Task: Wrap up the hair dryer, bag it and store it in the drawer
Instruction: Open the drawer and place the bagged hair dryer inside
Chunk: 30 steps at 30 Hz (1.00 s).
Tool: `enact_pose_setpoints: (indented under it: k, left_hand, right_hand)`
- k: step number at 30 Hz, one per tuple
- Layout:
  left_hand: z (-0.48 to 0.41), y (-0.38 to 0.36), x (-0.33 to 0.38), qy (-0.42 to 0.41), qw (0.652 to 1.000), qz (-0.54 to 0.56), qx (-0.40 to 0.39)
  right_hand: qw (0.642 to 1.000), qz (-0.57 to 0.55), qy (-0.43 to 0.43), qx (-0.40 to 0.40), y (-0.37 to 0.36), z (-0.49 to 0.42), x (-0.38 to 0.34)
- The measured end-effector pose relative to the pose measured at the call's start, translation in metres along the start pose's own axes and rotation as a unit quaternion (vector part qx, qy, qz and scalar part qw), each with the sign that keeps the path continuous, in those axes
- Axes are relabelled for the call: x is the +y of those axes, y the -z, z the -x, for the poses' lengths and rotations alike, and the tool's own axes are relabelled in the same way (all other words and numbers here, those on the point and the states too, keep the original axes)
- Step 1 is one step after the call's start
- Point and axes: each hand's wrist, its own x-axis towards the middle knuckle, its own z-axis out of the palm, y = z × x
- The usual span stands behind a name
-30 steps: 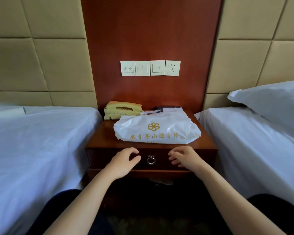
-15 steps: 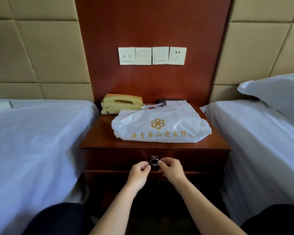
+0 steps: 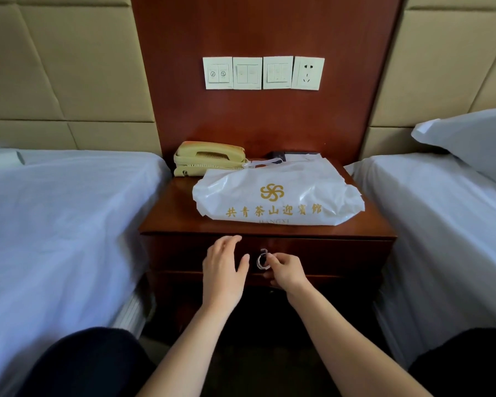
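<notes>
Both bare forearms reach up from the bottom edge toward the centre of the frame. The left hand (image 3: pixel 224 272) shows its back, fingers straight and slightly spread, thumb out to the right, holding nothing. Just beside it, the right hand (image 3: pixel 285 269) is curled, fingertips pinching the ring pull (image 3: pixel 261 260). The hands are close but apart.

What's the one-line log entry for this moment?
right hand: pinches ring pull | left hand: open, at drawer front | drawer: closed | bag: on nightstand
</notes>
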Motion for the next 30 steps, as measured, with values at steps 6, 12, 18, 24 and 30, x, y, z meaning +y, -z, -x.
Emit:
enact_pose_setpoints:
  k: [6,12,18,24,30]
  left_hand:
    - [0.018,0.022,-0.008,-0.037,0.971,-0.222,-0.08]
    - [0.041,0.054,0.001,-0.054,0.958,-0.222,-0.173]
    - [0.074,0.077,0.007,-0.064,0.96,-0.193,-0.193]
    - [0.1,0.096,0.021,-0.049,0.954,-0.173,-0.24]
    - [0.092,0.1,0.026,-0.011,0.935,-0.19,-0.299]
  right_hand:
    - [0.993,0.109,0.022,-0.042,0.017,0.045,0.004]
    - [0.924,0.334,0.188,-0.003,0.062,0.101,-0.018]
    - [0.848,0.456,0.27,-0.002,0.09,0.123,-0.022]
    - [0.831,0.514,0.185,-0.106,0.086,0.133,-0.019]
    - [0.825,0.511,0.184,-0.156,0.084,0.125,-0.02]
